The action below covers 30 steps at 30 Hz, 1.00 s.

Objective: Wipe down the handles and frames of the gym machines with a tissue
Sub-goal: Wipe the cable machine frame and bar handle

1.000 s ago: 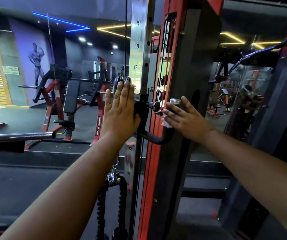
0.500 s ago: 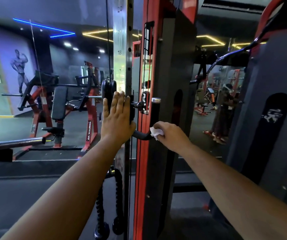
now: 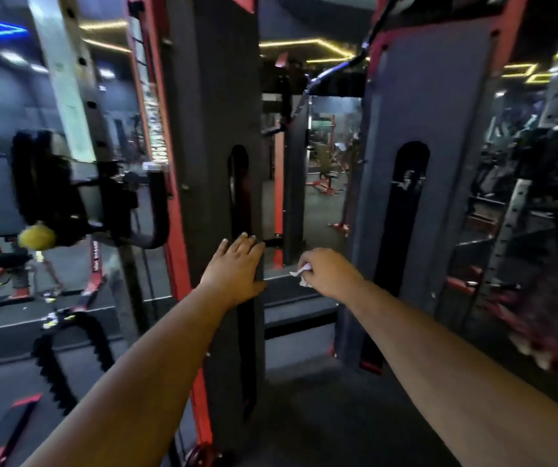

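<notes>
The right hand [image 3: 326, 272] pinches a crumpled white tissue [image 3: 301, 273] in curled fingers, hovering in the gap between two upright machine panels, touching neither. The grey panel [image 3: 213, 163], its long axis vertical, lies just left of the tissue; the left hand [image 3: 237, 269] rests flat on its edge, fingers straight (so it is nearer). The black curved handle [image 3: 156, 217] sits further left. Blur leaves no label legible.
</notes>
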Each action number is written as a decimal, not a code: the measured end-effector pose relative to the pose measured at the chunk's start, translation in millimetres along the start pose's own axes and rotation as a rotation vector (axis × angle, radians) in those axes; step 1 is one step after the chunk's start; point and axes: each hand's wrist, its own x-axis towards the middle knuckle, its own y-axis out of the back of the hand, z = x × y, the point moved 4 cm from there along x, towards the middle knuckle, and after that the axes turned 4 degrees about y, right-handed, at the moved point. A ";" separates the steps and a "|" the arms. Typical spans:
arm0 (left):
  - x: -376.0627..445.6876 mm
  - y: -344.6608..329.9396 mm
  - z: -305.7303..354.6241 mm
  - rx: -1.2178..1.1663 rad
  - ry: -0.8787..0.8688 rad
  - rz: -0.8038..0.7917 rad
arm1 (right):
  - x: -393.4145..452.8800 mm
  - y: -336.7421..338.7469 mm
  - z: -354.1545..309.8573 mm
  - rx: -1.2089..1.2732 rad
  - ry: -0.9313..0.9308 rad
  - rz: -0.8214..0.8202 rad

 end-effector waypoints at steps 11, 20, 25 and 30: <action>64.8 -49.4 216.8 -0.107 -0.284 -0.134 | -140.4 42.4 192.1 -0.019 -0.311 0.029; 150.5 -79.0 338.5 -0.203 -0.461 -0.161 | -167.3 80.4 316.9 -0.114 -0.458 0.071; 221.1 -108.6 384.0 -0.224 -0.537 -0.144 | -144.9 89.7 381.6 -0.118 -0.493 0.153; 301.7 -121.5 426.4 -0.272 -0.607 -0.146 | -110.9 105.2 443.9 -0.130 -0.536 0.197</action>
